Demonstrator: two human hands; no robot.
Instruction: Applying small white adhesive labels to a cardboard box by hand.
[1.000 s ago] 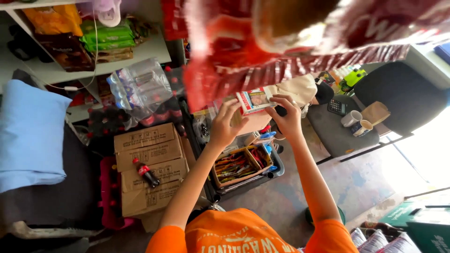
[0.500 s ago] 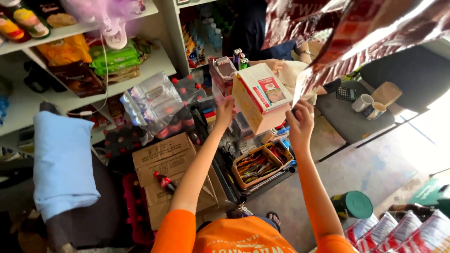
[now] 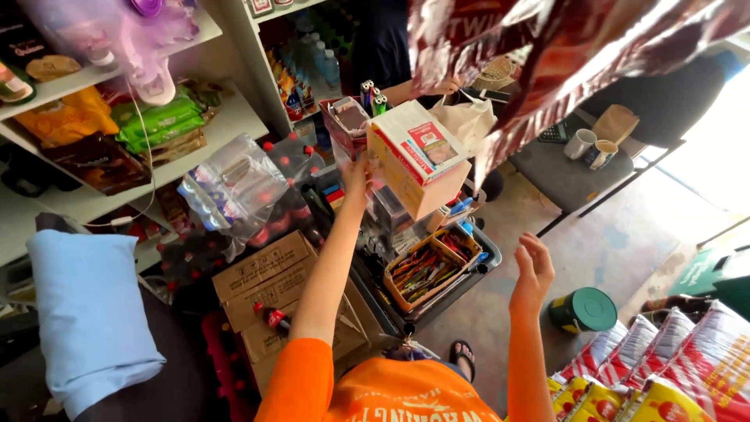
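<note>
While the right hand [image 3: 533, 270] hangs spread, the left hand's [image 3: 358, 173] grip pinches a squarish cardboard box [image 3: 418, 160].

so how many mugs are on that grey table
2. One white mug stands on the grey table at upper right, and a second mug with a blue band sits right beside it, to its right. Hanging packets cover part of the table, so more may be hidden.
</note>
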